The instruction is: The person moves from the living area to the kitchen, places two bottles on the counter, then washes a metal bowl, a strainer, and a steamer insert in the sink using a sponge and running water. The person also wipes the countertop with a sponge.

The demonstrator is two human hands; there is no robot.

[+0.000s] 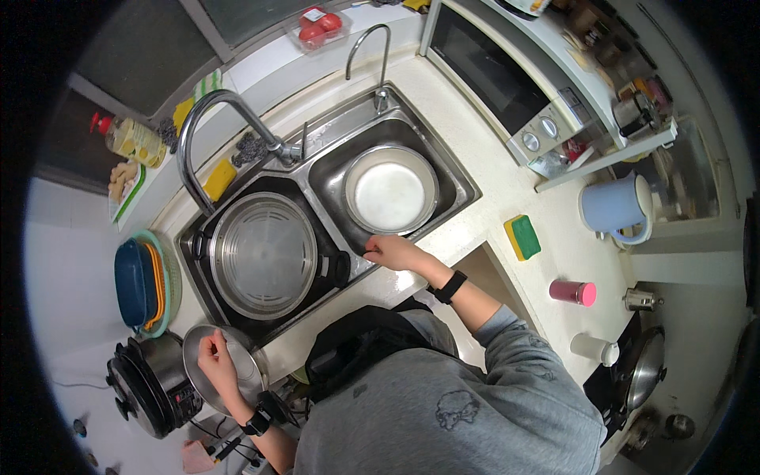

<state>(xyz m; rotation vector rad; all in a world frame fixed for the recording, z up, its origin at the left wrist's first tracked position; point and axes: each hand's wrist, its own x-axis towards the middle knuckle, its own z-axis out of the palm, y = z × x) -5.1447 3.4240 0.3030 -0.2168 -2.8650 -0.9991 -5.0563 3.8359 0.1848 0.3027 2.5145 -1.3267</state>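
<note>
My right hand (390,252) is over the front rim of the double sink, its fingers curled together; nothing shows in it. Behind it a pale round pot (389,190) stands in the right basin. A large steel pot (264,255) with black handles and a round perforated-looking base or insert sits in the left basin. My left hand (217,359), fingers bent, is over a steel bowl (240,362) beside the left end of the sink; whether it touches or holds the bowl I cannot tell. The curved faucet (222,98) arches over the left basin's back side.
A green and yellow sponge (522,237), a pink bottle (573,292), a white bottle (594,349) and a blue pitcher (611,206) stand on the right counter. A microwave (493,71) is at the back right. Left are stacked basins (135,282) and an electric cooker (151,386).
</note>
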